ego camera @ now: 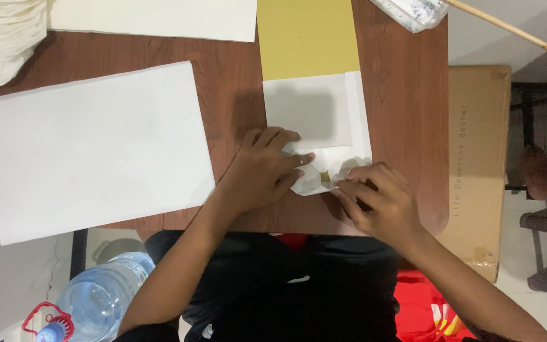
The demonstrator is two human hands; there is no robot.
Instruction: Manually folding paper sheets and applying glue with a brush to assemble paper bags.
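A person seen from above folds a white paper sheet [316, 120] on a brown wooden table [400, 107]. The sheet lies at about 1 o'clock from the frame's centre, over a yellow card [307, 38]. Its right edge is already turned in as a narrow strip, and its near end is creased into overlapping angled flaps; the upper part is still flat, so the folding looks roughly half done.

The left hand [262, 171] lies flat, fingers spread, pressing the folded flap [308, 180] down. The right hand [378, 196], at 4 o'clock from it, curls its fingertips onto the flap's near corner; whether it pinches or only presses is hard to tell.

At 9 o'clock lies a stack of white paper [96, 149]. More white paper [153, 18] sits at 11 o'clock. Beyond the table's right edge stands a cardboard box [476, 164]. A wooden stick [501, 25] crosses at 2 o'clock. A large water bottle [96, 297] stands on the floor at 7 o'clock.
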